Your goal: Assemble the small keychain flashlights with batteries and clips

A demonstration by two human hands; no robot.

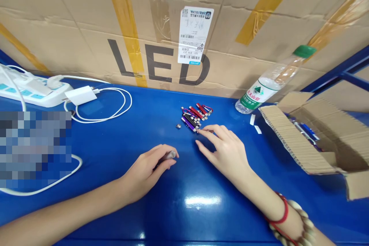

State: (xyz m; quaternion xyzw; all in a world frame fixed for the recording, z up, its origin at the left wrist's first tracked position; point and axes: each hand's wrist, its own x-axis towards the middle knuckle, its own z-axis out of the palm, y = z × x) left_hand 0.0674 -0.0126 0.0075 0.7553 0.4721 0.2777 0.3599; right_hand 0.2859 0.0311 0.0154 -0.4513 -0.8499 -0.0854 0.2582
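My left hand is closed around a small silver-grey metal tube, whose rounded end shows between thumb and fingers. To its right, my right hand reaches toward a small pile with its thumb and fingers apart. Its fingertips are at the near edge of the pile, by a purple tube; whether they touch a part there I cannot tell. The pile also has a black tube, red tubes with small clips, and several button cells. One small metal piece lies apart on the left.
Behind the blue table stands a large cardboard box. A water bottle leans against it. At right is an open carton with pens inside; paper strips lie nearby. A power strip and white cables occupy the left.
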